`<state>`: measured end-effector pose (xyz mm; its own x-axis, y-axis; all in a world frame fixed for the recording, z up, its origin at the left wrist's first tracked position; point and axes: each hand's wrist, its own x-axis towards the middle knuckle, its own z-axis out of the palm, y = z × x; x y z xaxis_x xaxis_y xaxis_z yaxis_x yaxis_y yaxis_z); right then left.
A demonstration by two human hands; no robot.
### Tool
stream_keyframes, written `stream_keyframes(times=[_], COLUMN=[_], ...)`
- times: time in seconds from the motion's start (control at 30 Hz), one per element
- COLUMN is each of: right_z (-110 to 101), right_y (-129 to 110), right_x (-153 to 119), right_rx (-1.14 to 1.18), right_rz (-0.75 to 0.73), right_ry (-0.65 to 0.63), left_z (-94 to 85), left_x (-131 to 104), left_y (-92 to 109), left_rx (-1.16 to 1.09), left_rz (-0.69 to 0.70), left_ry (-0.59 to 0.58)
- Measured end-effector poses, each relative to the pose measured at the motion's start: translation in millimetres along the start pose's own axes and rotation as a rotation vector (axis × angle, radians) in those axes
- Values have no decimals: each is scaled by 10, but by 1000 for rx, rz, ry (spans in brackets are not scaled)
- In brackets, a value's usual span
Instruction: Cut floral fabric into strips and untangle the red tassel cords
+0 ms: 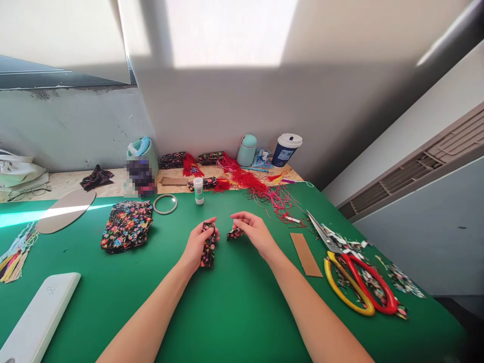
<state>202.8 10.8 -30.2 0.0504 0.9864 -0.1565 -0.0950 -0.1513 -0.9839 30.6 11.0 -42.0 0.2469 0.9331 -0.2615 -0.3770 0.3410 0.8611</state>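
Note:
In my left hand is a narrow strip covered in black floral fabric, held upright with the thumb across its face. My right hand pinches a small piece of black floral fabric between thumb and fingers, a short gap to the right of the strip. Beyond the hands stands a white and green glue stick. A folded floral cloth lies on the left. To the right are a brown cardboard strip and large scissors with red and yellow handles, blades apart.
Fabric scraps lie around the scissors. Red tassels and cords spread along the back, near a mint bottle and a lidded paper cup. A roll of tape, an oval board and a white device are on the left.

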Motion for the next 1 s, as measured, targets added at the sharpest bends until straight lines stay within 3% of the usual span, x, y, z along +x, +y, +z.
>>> stream_keyframes(times=[0.1,0.2,0.33,0.5,0.7,0.87,1.0], right_z=[-26,-55,-70,-83,-93,-94,-109], right_y=[-39,-80,-108,-92,-68,4,77], right_x=[-14,-24,-23,-5,-53,-3,68], right_rx=[-7,-10,-3,-114,-481,-468,-464], right_rz=[-13,-10,17,-17,59,-60,-90], right_ry=[14,32,53,48,-226,-115,-33], left_z=[1,8,7,-37,-141,-174,-150], left_x=[-1,-9,0,43,76,17,-105], left_y=[-31,-27,5,6,24,94,140], left_rx=[190,252,179,67,-3,121,380], left_rz=[79,72,36,52,82,32,-15], left_ry=[15,-20,-7,98,190,103,-26])
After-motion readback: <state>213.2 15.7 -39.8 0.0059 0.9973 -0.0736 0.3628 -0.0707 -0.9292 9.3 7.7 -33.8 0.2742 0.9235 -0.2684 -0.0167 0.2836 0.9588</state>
